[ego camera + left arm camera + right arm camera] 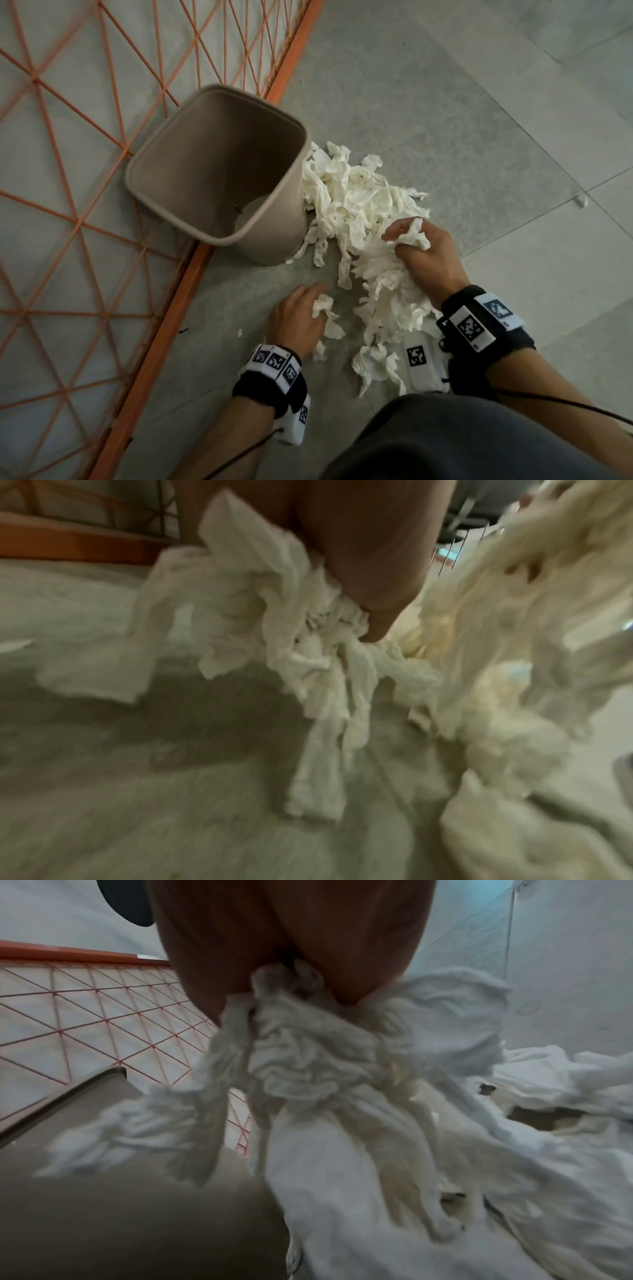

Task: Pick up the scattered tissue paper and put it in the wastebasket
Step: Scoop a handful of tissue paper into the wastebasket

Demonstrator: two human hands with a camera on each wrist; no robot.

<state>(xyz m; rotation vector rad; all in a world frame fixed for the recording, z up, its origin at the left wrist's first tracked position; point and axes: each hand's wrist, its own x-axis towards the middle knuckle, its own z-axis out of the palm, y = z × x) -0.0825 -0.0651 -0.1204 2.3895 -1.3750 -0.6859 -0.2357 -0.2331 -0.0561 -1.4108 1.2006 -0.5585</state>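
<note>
Two hands were busy in the tissue at once. The fingers (pixel 399 233) of the right hand (pixel 424 260) were curled tight round a crumpled wad (pixel 412 236), and from the wrist view the wad (pixel 308 1047) bulged out below the closed fingers (pixel 212 969) with strips trailing down. The left hand (pixel 298 318) lay low over the floor, its fingers (pixel 359 561) bent and pinching a smaller bunch (pixel 284 610), which showed in the head view as a white clump (pixel 322 305) at the knuckles.

Outward from both hands spread the tissue paper (pixel 356 205), a loose heap of torn white strips on the grey tiled floor (pixel 479 102), running from the person's knee up to the wastebasket (pixel 274 212) and touching its side. The beige wastebasket stood tilted against an orange mesh fence (pixel 85 154). One small scrap (pixel 581 201) lay well apart to the right. Black wristbands with printed markers (pixel 469 325) sat on both wrists.
</note>
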